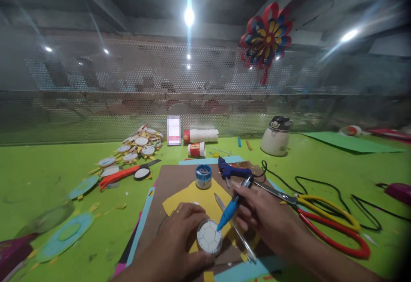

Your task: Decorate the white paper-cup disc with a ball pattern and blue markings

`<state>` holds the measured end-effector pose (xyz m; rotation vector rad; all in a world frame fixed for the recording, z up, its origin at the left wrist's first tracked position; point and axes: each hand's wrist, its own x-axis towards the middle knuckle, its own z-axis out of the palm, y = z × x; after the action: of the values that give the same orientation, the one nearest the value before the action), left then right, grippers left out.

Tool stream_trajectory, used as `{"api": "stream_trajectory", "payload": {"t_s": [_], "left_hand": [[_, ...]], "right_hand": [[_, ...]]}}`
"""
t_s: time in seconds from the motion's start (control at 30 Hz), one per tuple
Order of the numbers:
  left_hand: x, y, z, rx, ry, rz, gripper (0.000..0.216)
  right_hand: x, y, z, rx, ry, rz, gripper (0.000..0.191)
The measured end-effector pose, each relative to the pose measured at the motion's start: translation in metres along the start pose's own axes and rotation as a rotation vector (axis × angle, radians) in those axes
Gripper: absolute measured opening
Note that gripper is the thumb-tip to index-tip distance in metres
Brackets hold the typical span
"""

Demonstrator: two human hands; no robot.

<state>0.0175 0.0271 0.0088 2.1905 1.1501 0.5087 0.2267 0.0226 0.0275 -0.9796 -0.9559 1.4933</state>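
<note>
Disc (209, 237) (patterned) sits between curled left fingers (195, 219).

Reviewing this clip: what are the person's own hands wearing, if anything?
Both are ungloved. The left hand has a thin, gold-toned ring on one finger; no ring can be made out on the right hand. No sleeves or watches show.
</note>
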Motion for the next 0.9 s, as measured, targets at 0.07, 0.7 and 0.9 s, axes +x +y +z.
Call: {"api": "stream_trajectory", "payload": {"t_s": [0.07,0.7,0.9], "left_hand": [[0.001,0.001,0.0,0.007,-0.01,0.009,0.043],[-0.001,-0.016,0.003,0.089,0.033,0.123,0.045],[-0.001,-0.019,0.001,0.105,0.043,0.177,0.043]], "right_hand": [[-0.001,0.005,0.0,0.001,-0.01,0.015,0.049],[-0.013,-0.003,0.004,-0.043,0.087,-0.085,0.039],[-0.017,-0.005,0.01,-0.179,0.012,-0.179,0.027]]}}
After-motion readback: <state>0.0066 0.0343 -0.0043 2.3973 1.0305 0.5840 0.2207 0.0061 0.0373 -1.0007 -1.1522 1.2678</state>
